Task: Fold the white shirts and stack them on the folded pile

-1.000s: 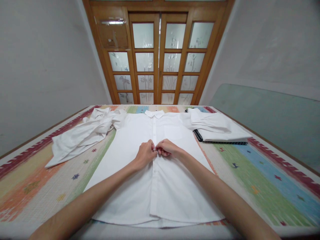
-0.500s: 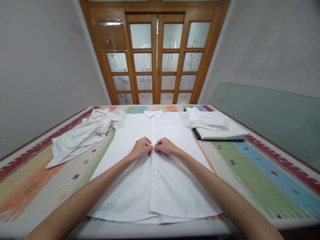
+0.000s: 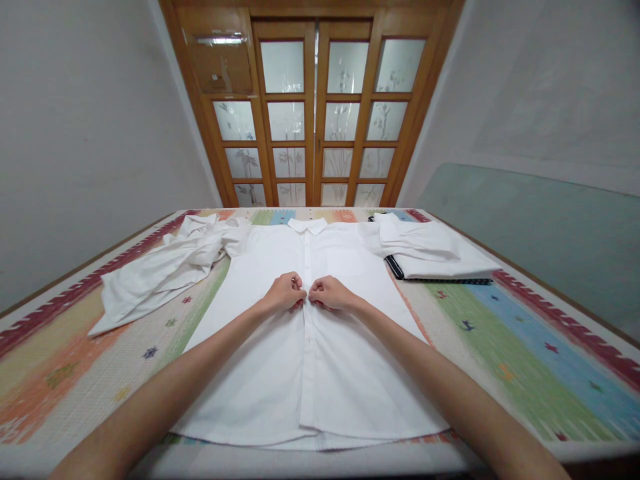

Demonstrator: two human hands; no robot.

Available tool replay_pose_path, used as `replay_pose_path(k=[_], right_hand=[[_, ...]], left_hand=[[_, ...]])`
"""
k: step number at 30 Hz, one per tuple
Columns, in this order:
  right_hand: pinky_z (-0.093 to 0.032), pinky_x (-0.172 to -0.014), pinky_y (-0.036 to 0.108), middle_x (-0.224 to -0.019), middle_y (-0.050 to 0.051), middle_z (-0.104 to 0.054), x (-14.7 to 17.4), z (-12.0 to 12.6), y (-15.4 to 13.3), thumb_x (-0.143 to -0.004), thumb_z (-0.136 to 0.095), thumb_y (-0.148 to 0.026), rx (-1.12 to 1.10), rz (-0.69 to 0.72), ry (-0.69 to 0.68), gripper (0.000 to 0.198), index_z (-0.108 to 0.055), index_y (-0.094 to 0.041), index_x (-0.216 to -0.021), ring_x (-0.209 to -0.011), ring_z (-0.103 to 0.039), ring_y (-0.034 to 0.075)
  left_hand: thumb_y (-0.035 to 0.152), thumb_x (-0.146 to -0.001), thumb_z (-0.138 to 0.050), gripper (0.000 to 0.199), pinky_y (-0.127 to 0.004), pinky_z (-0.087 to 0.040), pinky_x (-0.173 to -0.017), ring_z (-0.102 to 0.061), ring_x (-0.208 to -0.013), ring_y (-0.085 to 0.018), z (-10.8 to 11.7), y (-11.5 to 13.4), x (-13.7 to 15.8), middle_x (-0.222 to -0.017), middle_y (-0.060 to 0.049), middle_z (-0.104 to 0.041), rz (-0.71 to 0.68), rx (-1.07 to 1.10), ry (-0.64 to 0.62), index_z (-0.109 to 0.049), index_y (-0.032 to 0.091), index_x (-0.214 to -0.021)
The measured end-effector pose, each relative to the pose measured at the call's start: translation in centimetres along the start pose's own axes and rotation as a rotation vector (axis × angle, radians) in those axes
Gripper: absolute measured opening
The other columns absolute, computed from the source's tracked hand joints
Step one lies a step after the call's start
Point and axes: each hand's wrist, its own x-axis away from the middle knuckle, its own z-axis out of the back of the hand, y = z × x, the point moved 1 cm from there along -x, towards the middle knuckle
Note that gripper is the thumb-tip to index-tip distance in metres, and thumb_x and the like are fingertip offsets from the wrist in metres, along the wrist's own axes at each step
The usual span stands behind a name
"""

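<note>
A colourful striped tablecloth (image 3: pixel 493 347) fills the foreground. A white shirt (image 3: pixel 345 380) lies flat, front up, at its centre, between crumpled white fabric (image 3: pixel 163 273) on the left and folded clothes (image 3: pixel 435 257) on the right. The left hand (image 3: pixel 287 292) and right hand (image 3: pixel 330 293) nearly meet mid-shirt, curled fingers closed, pinching the button placket (image 3: pixel 307 373).

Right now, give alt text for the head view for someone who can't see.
Left hand and right hand pinch the button placket of a white collared shirt flat on a patterned tablecloth. Crumpled white fabric lies left, folded white fabric right; wooden doors behind.
</note>
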Motion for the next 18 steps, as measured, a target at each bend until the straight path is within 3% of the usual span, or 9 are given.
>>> replay_pose_path(k=[5, 7, 11, 13, 18], right_hand=[[-0.028, -0.036, 0.018, -0.045, -0.008, -0.050, 0.2, 0.3, -0.2, -0.076, -0.057, -0.014, -0.088, -0.057, -0.063, 0.009, -0.060, -0.015, -0.068, -0.032, -0.039, 0.005], [-0.029, -0.038, 0.018, -0.046, -0.008, -0.050, 0.3, 0.5, -0.2, -0.078, -0.056, -0.015, -0.074, -0.062, -0.009, 0.008, -0.062, -0.015, -0.072, -0.033, -0.039, 0.005], [-0.039, -0.056, 0.019, -0.056, -0.004, -0.060, 1.0, 0.5, 0.0, -0.079, -0.061, -0.019, 0.169, 0.137, 0.216, 0.012, -0.070, -0.016, -0.085, -0.052, -0.053, 0.009], [-0.040, -0.063, 0.021, -0.064, -0.001, -0.067, 1.6, 0.1, -0.1, -0.083, -0.061, -0.025, 0.308, 0.203, 0.223, 0.018, -0.074, -0.018, -0.093, -0.062, -0.059, 0.012], [-0.041, -0.071, 0.026, -0.083, 0.008, -0.074, 3.5, -1.0, -0.5, -0.090, -0.054, -0.044, 0.722, 0.200, 0.133, 0.035, -0.072, -0.022, -0.110, -0.081, -0.066, 0.021]], left_hand=[[0.006, -0.065, -0.062, 0.023, -0.020, -0.041, -0.041, -0.053, -0.038, -0.011, 0.3, 0.0, -0.5, -0.044, 0.006, -0.058, 0.160, 0.145, -0.068, -0.045, 0.020, -0.072], [0.009, -0.063, -0.067, 0.023, -0.021, -0.043, -0.042, -0.055, -0.039, -0.011, 0.6, 0.0, -0.3, -0.045, 0.005, -0.059, 0.165, 0.154, -0.127, -0.048, 0.019, -0.072], [0.018, -0.066, -0.067, 0.010, -0.021, -0.042, -0.044, -0.052, -0.038, -0.010, 1.3, -0.4, 0.6, -0.047, 0.006, -0.059, -0.011, 0.017, -0.178, -0.059, 0.016, -0.073], [0.023, -0.070, -0.063, 0.008, -0.021, -0.044, -0.050, -0.055, -0.045, -0.010, 1.4, -0.5, 1.0, -0.052, 0.005, -0.061, -0.135, -0.107, -0.153, -0.066, 0.017, -0.075], [0.026, -0.077, -0.057, 0.019, -0.027, -0.050, -0.077, -0.065, -0.078, -0.017, 1.9, -1.1, 1.4, -0.082, -0.004, -0.073, -0.320, -0.372, 0.032, -0.073, 0.019, -0.084]])
